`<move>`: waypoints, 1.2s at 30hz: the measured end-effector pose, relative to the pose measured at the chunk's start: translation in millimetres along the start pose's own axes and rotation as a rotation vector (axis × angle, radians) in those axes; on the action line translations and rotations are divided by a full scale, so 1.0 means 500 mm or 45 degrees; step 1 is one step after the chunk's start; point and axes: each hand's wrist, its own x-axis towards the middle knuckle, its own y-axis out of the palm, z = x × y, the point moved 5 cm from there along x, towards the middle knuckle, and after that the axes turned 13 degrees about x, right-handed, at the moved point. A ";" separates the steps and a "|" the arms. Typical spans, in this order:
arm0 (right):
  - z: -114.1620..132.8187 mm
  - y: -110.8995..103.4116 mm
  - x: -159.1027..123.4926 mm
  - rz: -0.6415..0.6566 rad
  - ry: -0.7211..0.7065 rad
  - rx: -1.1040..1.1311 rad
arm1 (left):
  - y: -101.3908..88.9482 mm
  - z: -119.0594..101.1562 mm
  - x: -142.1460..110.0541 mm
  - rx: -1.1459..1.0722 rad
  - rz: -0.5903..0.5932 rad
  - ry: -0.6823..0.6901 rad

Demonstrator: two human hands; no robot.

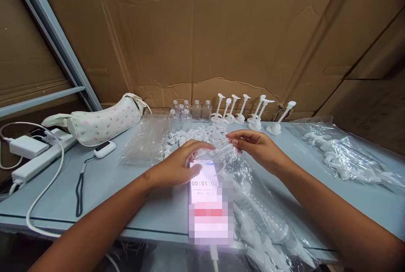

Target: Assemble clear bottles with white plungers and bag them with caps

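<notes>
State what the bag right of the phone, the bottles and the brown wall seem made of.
Bag: thin, glossy clear plastic film, judging by its crinkles and highlights.
Bottles: probably clear, shiny plastic; their ribbed sides are see-through, though glass isn't ruled out.
Wall: dull cardboard, shown by creases and a ragged edge.

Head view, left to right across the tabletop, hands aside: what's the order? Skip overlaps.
White charger block → small white device with a dark strap → flat clear plastic → clear bottles → white stalked pieces → clear bag with white parts at far right.
</notes>
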 end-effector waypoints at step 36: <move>0.003 0.023 -0.014 0.234 0.194 0.002 | 0.027 0.011 0.005 -0.170 0.043 -0.142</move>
